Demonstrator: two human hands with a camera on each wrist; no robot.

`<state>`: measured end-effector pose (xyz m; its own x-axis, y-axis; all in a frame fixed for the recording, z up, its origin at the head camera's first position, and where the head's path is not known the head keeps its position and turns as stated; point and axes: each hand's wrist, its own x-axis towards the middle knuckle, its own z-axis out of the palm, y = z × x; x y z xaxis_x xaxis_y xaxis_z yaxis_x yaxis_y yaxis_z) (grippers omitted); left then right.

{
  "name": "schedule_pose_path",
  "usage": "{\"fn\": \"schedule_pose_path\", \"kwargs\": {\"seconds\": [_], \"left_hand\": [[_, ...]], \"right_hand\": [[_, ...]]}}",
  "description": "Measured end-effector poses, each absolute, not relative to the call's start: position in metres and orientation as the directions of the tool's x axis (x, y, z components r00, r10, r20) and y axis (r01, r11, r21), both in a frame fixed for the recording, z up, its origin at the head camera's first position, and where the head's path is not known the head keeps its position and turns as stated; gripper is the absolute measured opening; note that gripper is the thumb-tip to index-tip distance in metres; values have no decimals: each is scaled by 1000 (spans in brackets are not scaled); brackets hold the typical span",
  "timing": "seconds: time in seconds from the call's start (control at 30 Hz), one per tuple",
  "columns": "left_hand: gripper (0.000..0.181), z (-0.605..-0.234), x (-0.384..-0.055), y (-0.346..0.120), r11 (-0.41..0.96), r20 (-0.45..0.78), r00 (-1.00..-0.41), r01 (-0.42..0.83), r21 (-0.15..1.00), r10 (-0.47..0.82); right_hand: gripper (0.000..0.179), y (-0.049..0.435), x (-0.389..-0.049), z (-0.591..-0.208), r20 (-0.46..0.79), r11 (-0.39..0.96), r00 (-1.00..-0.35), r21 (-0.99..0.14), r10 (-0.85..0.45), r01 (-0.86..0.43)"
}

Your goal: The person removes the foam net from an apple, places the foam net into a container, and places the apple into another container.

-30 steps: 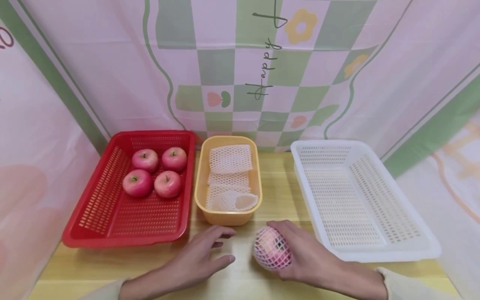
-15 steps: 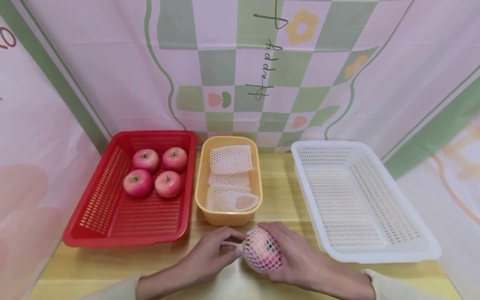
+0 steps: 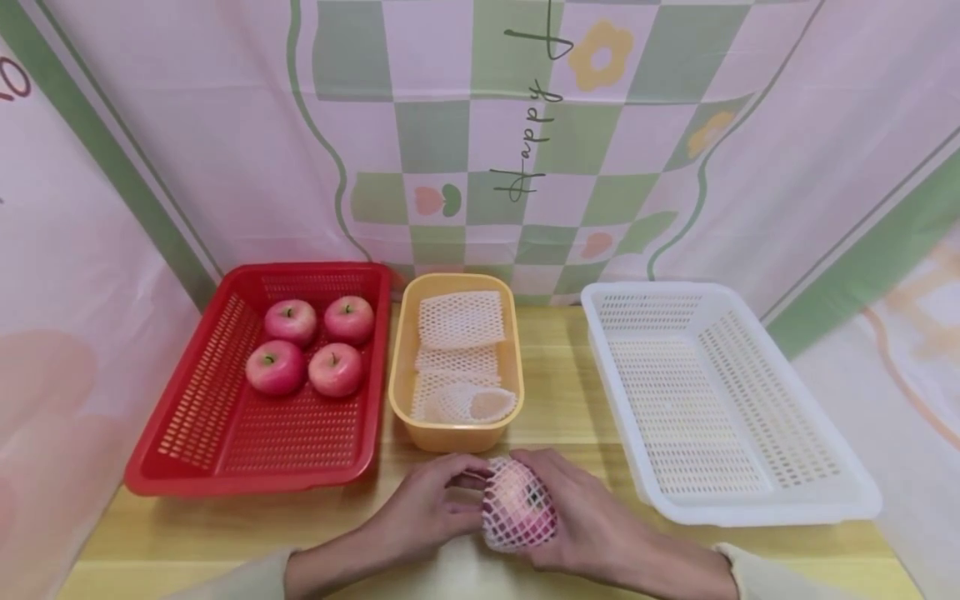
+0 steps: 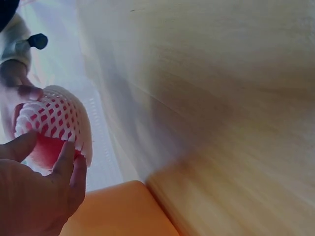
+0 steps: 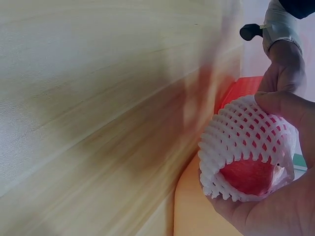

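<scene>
An apple in a white foam net (image 3: pixel 519 505) is held close over the table's front, between the two hands. My right hand (image 3: pixel 588 518) grips it from the right, thumb and fingers curled round the netted fruit. My left hand (image 3: pixel 433 503) reaches in from the left, its thumb and fingertips pinching the net's edge against the apple. In the left wrist view, bare red skin (image 4: pixel 47 151) shows below the net's edge, between the left thumb and fingers. In the right wrist view, another patch of bare red skin (image 5: pixel 248 176) shows at the net's opening near the right palm.
A red basket (image 3: pixel 247 482) at the left holds several apples (image 3: pixel 337 369). Centre back stands a yellow bin (image 3: pixel 455 437) with several foam nets (image 3: pixel 461 317). A white basket (image 3: pixel 750 508) stands at the right. A patterned cloth (image 3: pixel 431 133) hangs behind the wooden table (image 3: pixel 553 371).
The right hand has brought the netted apple leftward. The left hand has moved right, from apart to the apple, and its fingers now pinch at the net's edge.
</scene>
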<state>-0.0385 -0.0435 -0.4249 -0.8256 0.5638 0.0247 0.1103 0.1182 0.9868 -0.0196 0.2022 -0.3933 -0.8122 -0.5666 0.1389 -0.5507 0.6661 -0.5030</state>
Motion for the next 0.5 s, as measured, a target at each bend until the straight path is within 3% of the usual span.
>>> {"fn": "schedule_pose_path", "kwargs": {"seconds": [0.27,0.5], "left_hand": [[74,-426,-38,-40,138,8,-828,102,985,560],[85,-430,-35,-36,255,76,-816,265,930,573]], "right_hand": [[107,195,-20,-394,132,648,-820,-549,-557,-528],[110,190,-19,-398,138,613,-802,-573,-582,-544]]}}
